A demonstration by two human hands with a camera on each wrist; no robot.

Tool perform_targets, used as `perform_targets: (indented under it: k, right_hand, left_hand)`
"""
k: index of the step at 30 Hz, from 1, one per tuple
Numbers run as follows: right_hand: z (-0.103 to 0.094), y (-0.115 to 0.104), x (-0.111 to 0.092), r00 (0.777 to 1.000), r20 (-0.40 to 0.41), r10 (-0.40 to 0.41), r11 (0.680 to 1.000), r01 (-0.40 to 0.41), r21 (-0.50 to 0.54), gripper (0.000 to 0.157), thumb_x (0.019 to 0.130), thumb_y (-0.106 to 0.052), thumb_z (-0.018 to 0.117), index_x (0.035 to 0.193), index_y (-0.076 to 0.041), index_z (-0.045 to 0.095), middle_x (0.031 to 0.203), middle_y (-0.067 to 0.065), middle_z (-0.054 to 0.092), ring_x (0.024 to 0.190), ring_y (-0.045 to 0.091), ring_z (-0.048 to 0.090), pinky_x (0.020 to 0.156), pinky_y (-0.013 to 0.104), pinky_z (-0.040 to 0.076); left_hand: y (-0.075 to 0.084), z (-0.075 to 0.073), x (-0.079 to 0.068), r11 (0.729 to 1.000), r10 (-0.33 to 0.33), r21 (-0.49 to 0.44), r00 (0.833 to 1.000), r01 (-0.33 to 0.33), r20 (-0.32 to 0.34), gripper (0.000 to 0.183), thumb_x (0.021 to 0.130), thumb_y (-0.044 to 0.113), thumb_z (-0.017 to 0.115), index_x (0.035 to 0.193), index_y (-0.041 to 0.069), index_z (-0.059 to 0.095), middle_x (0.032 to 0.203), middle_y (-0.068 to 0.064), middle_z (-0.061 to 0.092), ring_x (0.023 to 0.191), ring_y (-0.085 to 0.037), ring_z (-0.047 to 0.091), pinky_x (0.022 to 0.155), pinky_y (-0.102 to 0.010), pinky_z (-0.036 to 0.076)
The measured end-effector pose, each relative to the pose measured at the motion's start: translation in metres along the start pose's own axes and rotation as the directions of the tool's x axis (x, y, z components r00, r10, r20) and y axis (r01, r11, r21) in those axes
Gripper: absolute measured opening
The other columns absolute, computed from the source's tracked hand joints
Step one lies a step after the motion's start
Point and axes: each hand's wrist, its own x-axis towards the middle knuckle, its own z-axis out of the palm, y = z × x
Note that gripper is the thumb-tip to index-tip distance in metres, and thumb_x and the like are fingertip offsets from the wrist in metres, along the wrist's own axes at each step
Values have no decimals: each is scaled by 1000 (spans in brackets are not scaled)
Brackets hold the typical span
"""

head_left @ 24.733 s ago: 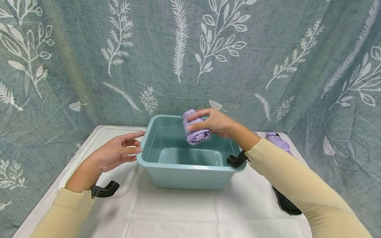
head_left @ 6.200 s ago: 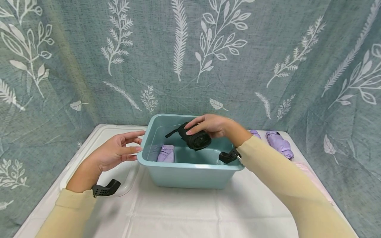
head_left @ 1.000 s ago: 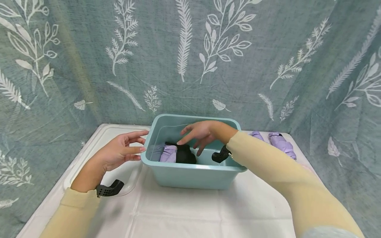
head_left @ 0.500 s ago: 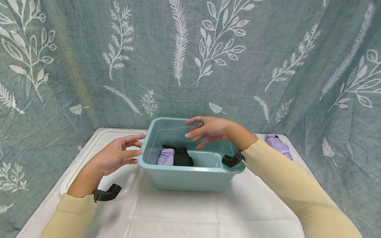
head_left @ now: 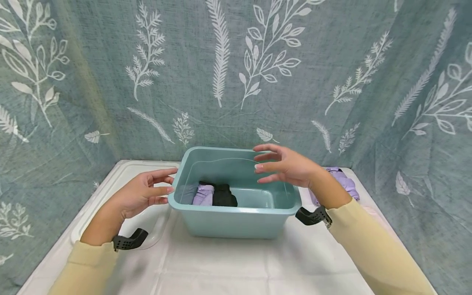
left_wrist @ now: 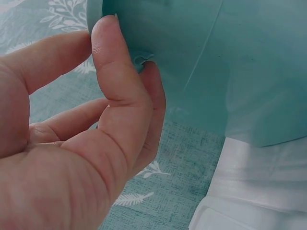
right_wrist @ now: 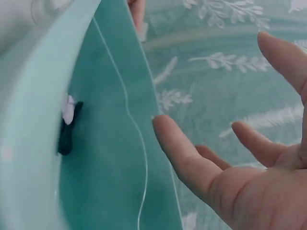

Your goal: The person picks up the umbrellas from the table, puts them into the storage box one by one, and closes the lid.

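A pale teal plastic tub (head_left: 236, 223) stands in the middle of the table. Inside, at its left end, a purple rolled bundle (head_left: 203, 195) lies side by side with a black rolled bundle (head_left: 224, 196); both look like compact folded umbrellas. My left hand (head_left: 141, 190) touches the tub's left rim from outside with relaxed fingertips, thumb at the rim in the left wrist view. Over the tub's right rim my right hand (head_left: 285, 166) hovers with fingers spread and holds nothing; the right wrist view shows its fingers (right_wrist: 184, 153) apart from the tub wall.
Left of the tub a white lid (head_left: 147, 223) lies on the white-covered table (head_left: 214, 266). Past the right forearm, more purple bundles (head_left: 346, 184) lie at the table's right side, partly hidden, with something pale pink near them. A leaf-patterned curtain (head_left: 236, 82) closes the back and sides.
The black bundle, earlier gripped over the tub, now lies inside beside the purple one. My right hand has let go, risen and moved right, to over the right rim. My left hand stays.
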Motion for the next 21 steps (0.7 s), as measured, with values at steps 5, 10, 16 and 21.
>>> perform_targets:
  k: [5,10,16,21]
  right_hand:
    - [-10,13,-17,994,-72,-85,996,86,8,65,98,-1,65,156,-10,35,158,19,33,129,33,56,104,49,54]
    - [-18,27,-37,974,-142,-177,983,180,14,59,100,-3,64,153,-8,39,156,20,36,128,27,59,104,45,55]
    - [-28,44,-59,933,-221,-284,953,300,38,46,102,-2,59,146,-9,48,142,10,52,122,22,65,102,40,57]
    - [-34,59,-75,899,-276,-340,925,373,77,37,104,-2,55,140,-11,54,138,8,57,120,21,66,101,37,57]
  left_hand:
    - [-2,-2,0,1000,12,-17,1000,-12,2,65,98,0,65,156,1,37,117,3,59,88,-8,68,79,-27,61]
    - [-4,-1,0,999,22,-35,1000,-22,10,60,98,0,64,154,5,42,116,2,60,87,-8,69,79,-27,61]
    - [-3,-1,0,999,25,-45,1000,-25,12,61,98,0,64,154,3,41,116,2,59,86,-8,69,78,-26,61]
    - [-2,0,1,999,26,-43,1000,-26,9,64,98,0,65,156,0,38,116,2,60,86,-8,69,78,-26,61]
